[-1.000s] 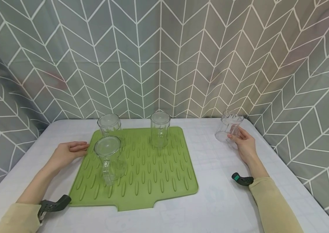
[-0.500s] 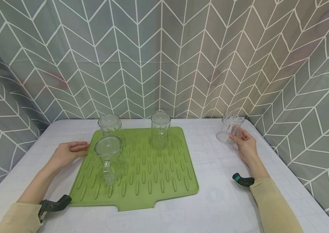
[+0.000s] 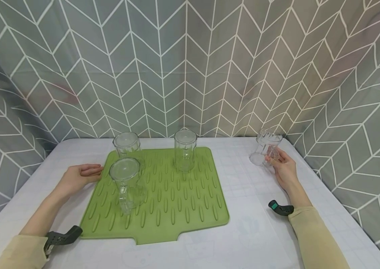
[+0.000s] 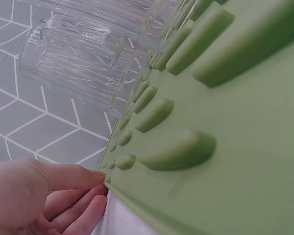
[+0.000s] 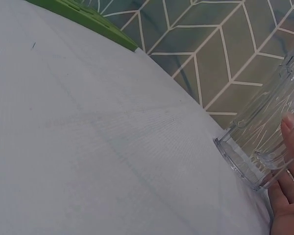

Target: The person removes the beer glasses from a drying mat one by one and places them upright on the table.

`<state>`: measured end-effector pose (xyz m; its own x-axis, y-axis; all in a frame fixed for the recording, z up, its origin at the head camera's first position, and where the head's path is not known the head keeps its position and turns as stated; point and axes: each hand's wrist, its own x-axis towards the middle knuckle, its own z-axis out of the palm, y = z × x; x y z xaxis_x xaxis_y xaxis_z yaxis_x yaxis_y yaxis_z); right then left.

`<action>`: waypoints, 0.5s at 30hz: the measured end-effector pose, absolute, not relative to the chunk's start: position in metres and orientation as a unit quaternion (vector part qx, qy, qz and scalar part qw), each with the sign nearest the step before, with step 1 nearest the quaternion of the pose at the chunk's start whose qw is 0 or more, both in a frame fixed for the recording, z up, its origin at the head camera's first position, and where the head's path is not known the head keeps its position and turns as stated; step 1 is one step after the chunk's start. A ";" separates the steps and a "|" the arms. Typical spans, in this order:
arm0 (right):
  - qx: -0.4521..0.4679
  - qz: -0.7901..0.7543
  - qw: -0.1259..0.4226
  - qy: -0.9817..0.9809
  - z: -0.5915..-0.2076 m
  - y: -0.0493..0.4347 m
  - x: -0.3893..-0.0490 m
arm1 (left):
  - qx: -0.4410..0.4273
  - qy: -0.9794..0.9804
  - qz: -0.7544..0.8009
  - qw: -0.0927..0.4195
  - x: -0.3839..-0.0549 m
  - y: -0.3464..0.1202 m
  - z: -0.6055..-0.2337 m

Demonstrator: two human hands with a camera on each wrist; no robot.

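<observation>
With green mat (image 3: pixel 190 209) pinched at edge in left hand (image 3: pixel 78 178), clear mug (image 3: pixel 264 146) gripped in right hand (image 3: pixel 285 170), hold both steady.

The left hand (image 3: pixel 76 178) and the right hand (image 3: pixel 284 167) were bare. The left sleeve (image 3: pixel 21 252) and the right sleeve (image 3: pixel 317 235) were plain beige. The left wrist device (image 3: pixel 63 237) was black and curved; the similar right wrist device (image 3: pixel 282 209) had a teal patch (image 3: pixel 274 206).
</observation>
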<state>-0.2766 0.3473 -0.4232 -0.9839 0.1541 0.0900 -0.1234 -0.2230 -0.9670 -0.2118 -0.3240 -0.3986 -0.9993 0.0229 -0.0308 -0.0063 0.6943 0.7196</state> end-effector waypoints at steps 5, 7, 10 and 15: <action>-0.008 0.789 0.092 -0.608 -0.423 0.348 -0.274 | 0.005 0.920 0.391 0.018 -0.212 -0.325 -0.399; -0.005 0.790 0.096 -0.606 -0.422 0.348 -0.273 | 0.005 0.920 0.392 0.017 -0.213 -0.325 -0.400; 0.000 0.790 0.103 -0.605 -0.422 0.348 -0.271 | 0.005 0.919 0.394 0.017 -0.213 -0.326 -0.402; -0.008 0.796 0.118 -0.593 -0.420 0.348 -0.272 | 0.004 0.919 0.394 0.016 -0.215 -0.328 -0.404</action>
